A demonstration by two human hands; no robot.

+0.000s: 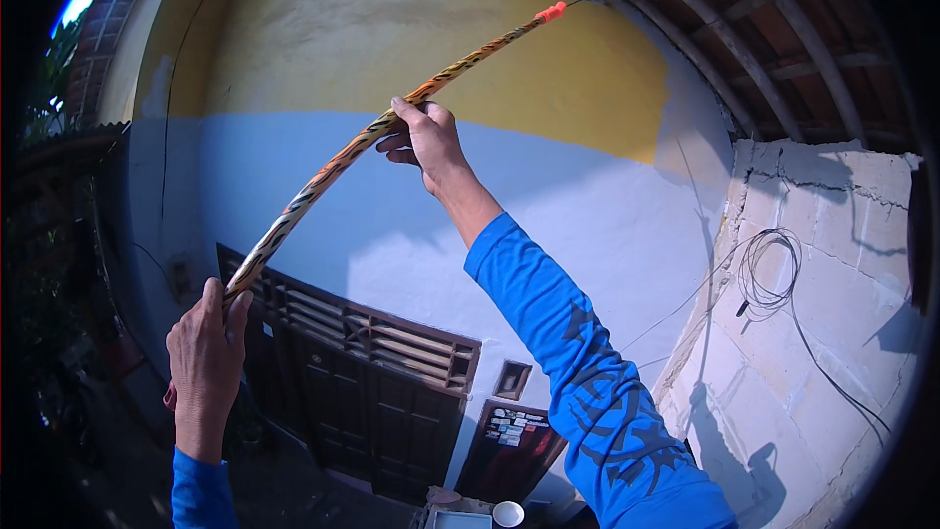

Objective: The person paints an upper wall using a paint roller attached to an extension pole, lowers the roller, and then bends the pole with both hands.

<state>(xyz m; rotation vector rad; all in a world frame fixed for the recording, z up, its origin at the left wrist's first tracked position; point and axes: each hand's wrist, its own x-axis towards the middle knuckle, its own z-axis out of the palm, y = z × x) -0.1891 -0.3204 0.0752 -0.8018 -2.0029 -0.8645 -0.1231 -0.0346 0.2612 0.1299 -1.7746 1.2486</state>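
Note:
A long, slightly curved-looking pole with an orange, cream and black animal-stripe pattern slants up from lower left to upper right. It ends in a bright orange tip with a thin dark piece sticking out past it. Near its low end, my left hand is closed around the pole; a bit of dark red shows beside that wrist. Higher up, the thumb and fingers of my right hand grip the pole around its middle. Both arms wear blue sleeves, the right one with dark printed shapes.
Beyond stands a yellow and pale blue wall with a dark wooden door and slatted vent. Roof beams hang upper right. A coiled cable hangs on the block wall. A white bowl sits low.

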